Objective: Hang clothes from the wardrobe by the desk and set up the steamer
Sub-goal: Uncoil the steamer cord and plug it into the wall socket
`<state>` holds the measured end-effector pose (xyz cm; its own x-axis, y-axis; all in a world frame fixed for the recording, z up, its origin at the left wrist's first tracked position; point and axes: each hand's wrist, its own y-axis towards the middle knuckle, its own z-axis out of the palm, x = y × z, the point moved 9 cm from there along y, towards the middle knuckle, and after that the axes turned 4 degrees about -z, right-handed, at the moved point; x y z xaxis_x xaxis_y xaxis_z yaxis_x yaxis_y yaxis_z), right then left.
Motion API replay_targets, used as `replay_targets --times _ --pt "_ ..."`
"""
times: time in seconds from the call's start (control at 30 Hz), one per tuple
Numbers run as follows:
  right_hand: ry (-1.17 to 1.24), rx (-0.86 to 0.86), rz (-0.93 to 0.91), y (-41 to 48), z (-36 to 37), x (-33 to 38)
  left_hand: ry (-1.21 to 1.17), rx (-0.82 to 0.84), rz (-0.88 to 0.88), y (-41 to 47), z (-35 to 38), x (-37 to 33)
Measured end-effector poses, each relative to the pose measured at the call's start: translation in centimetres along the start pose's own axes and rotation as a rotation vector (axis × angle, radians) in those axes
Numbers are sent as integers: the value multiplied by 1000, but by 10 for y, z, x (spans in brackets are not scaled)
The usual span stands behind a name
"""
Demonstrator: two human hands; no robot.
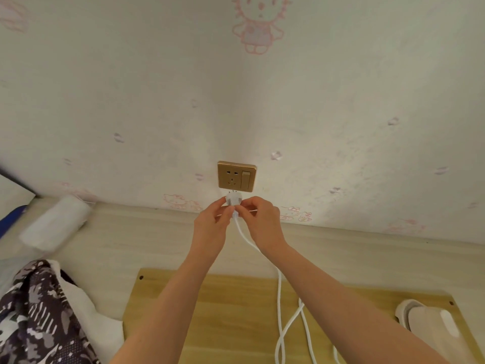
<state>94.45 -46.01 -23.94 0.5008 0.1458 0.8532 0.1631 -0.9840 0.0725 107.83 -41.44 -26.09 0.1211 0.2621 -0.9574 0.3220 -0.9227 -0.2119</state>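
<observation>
Pinching the white plug (pixel 232 199) — both hands' fingers (pixel 223 206) clamped — just below socket (pixel 236 176).

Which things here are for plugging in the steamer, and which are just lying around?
For the job:
plug, held by the left hand and right hand
white cord
wall socket
steamer

Just lying around:
patterned cloth
white roll

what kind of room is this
Probably a bedroom, perhaps a child's: pink cartoon-cat wallpaper, patterned clothing lying at lower left, and a small wooden desk beneath a gold wall socket.
</observation>
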Motion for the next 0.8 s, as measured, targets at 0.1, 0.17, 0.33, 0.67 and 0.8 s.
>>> replay_targets --times 0.1,0.17,0.33,0.67,0.8 --pt "-16 -26 -11 9 3 1 -32 -19 -18 13 -2 3" --pt "-18 -42 -20 13 6 3 -54 -15 -16 20 -2 4" --pt "-65 -66 -25 18 7 3 -62 -7 -5 30 0 3" --pt "-45 -96 25 29 14 -1 -34 -94 -16 45 -6 4" --pt "-34 -109 35 31 16 -3 -76 -117 -6 45 -5 5"
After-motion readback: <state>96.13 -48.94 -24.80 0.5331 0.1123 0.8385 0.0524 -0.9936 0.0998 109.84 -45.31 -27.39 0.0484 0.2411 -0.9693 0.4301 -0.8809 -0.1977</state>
